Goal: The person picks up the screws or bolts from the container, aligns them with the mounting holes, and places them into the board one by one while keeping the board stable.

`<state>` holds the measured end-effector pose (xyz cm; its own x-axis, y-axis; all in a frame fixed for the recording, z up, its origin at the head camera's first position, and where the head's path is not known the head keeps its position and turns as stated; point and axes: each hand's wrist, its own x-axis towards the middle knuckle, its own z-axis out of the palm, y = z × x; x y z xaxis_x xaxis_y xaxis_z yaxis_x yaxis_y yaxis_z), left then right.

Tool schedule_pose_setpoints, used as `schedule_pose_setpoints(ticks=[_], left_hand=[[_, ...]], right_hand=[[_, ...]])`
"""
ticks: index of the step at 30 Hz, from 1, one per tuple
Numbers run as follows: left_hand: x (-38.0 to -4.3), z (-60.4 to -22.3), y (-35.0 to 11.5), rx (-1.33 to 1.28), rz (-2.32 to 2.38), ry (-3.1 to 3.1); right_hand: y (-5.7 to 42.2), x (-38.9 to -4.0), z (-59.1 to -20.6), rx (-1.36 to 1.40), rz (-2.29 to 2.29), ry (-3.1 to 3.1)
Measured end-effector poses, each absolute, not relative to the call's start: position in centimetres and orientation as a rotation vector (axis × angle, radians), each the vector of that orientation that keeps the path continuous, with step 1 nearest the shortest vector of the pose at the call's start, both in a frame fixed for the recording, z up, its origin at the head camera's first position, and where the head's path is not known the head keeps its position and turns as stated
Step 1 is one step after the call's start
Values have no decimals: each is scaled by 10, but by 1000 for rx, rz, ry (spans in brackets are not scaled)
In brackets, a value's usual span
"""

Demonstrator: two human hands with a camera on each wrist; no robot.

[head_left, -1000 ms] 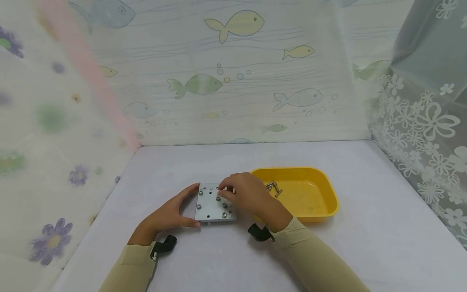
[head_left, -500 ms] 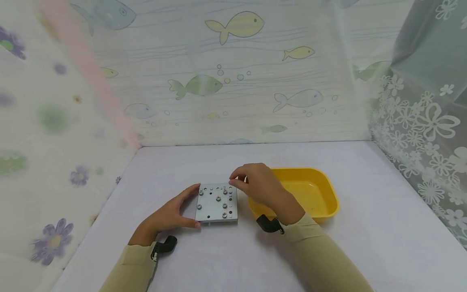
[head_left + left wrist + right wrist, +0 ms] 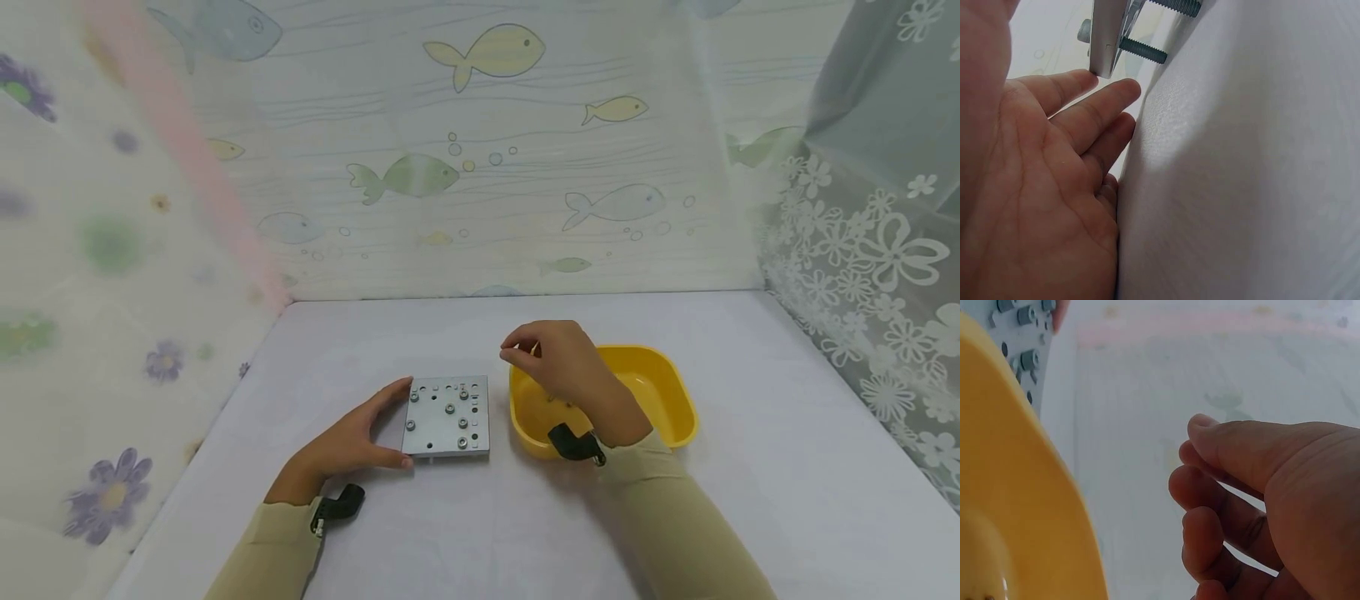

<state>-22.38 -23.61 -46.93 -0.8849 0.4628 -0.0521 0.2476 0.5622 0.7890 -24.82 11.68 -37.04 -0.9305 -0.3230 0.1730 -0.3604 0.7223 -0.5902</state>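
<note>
A square metal plate [image 3: 438,427] lies in the middle of the head view, with several socket head screws [image 3: 450,408] standing in its holes. My left hand [image 3: 348,437] holds its left side, thumb at the near corner and forefinger at the far one. In the left wrist view, screw shanks [image 3: 1143,50] stick out below the plate [image 3: 1107,37], and a fingertip touches its edge. My right hand [image 3: 566,362] hovers over the left part of the yellow tray [image 3: 678,417]. Its fingers curl loosely, thumb near the forefinger, and no object shows between them [image 3: 1204,434].
A few screws [image 3: 551,398] show in the tray beneath my right hand; the arm hides part of the tray. The white tabletop [image 3: 435,533] runs back to a curtain printed with fish [image 3: 420,175]. A lace-patterned sheet [image 3: 892,258] hangs on the right.
My right hand has lifted off the plate and moved right and back, over the tray. A screw it was covering at the plate's far right now shows. The left hand stays put.
</note>
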Motion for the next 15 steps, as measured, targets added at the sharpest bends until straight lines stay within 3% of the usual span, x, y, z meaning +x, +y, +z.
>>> schedule_pose_setpoints(ticks=[15], left_hand=[[-224, -468, -236, 602, 1237, 2531]], right_hand=[[154, -267, -380, 440, 1034, -2953]])
